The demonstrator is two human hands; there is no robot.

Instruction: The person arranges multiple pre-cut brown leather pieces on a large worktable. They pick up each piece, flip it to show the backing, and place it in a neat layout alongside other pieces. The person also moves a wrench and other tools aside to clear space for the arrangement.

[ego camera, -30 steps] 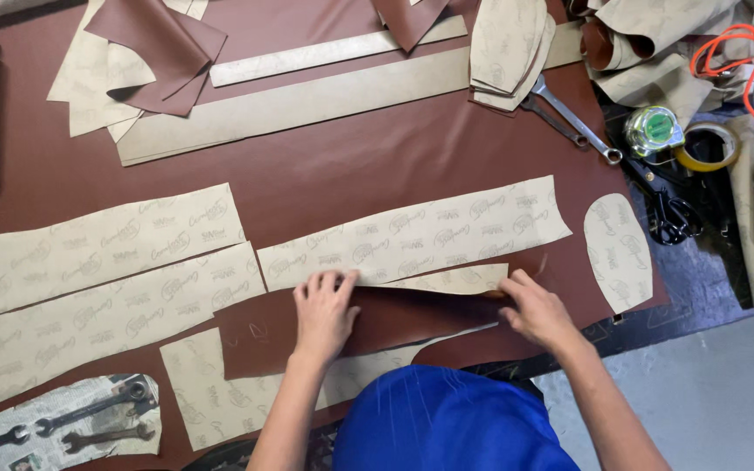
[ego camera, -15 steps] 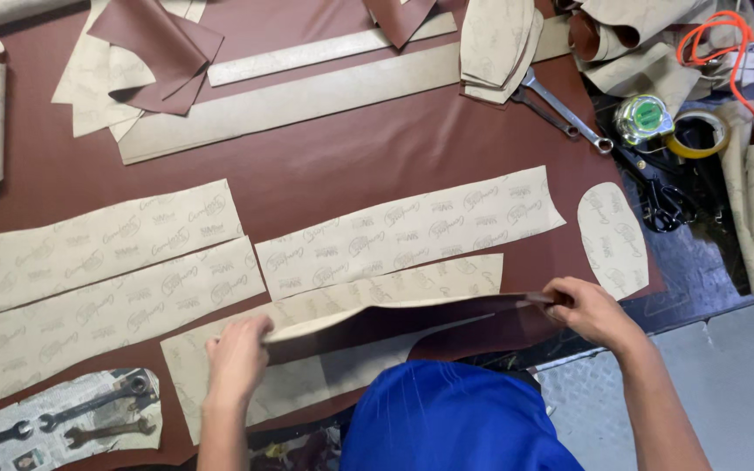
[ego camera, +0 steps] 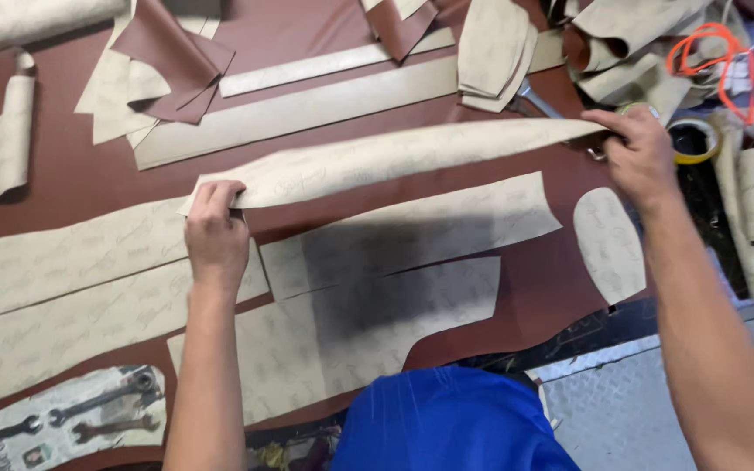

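I hold a long narrow beige strip [ego camera: 394,157], cut from brown material with a printed beige backing, stretched above the table. My left hand [ego camera: 215,231] pinches its left end and my right hand [ego camera: 639,153] pinches its right end. The strip hangs above a brown sheet [ego camera: 325,65] spread over the table. Below it lie other cut beige pieces: a wide one [ego camera: 412,231] under the strip, another [ego camera: 351,336] nearer me, and two long ones [ego camera: 63,288] at the left.
A small oval beige piece [ego camera: 611,244] lies at the right. Long straight strips [ego camera: 298,109] lie further back. Folded offcuts [ego camera: 163,61] sit at the top left, rolled scraps [ego camera: 621,44] top right, beside a tape roll [ego camera: 698,139] and orange cord [ego camera: 713,52]. Wrenches [ego camera: 89,410] lie bottom left.
Both hands lifted the cut strip off the table's near edge, turned its beige side up, and carried it away from me, now stretched higher and farther back.
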